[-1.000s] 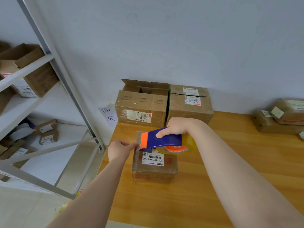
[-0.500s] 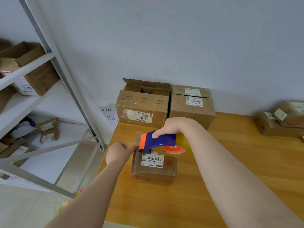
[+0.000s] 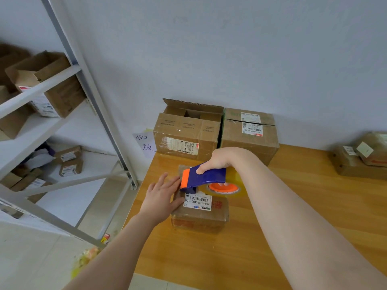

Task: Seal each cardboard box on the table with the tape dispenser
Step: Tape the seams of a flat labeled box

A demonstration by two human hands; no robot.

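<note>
A small brown cardboard box (image 3: pixel 200 214) with a white barcode label lies near the left end of the wooden table (image 3: pixel 240 254). My right hand (image 3: pixel 217 159) grips the blue and orange tape dispenser (image 3: pixel 204 177), which sits on the box's top at its far left part. Its orange-cored roll of clear tape (image 3: pixel 225 188) hangs over the box's right side. My left hand (image 3: pixel 162 196) presses flat against the box's left side, fingers straight.
Two larger boxes stand against the wall behind: one with open flaps (image 3: pixel 185 130), one closed (image 3: pixel 250 133). More parcels (image 3: pixel 360 158) lie at the far right. A metal shelf rack (image 3: pixel 62 114) with boxes stands to the left of the table.
My left hand has opened from a pinch at the box's far left corner and now lies flat against its left side. The dispenser has shifted slightly toward the box's left edge.
</note>
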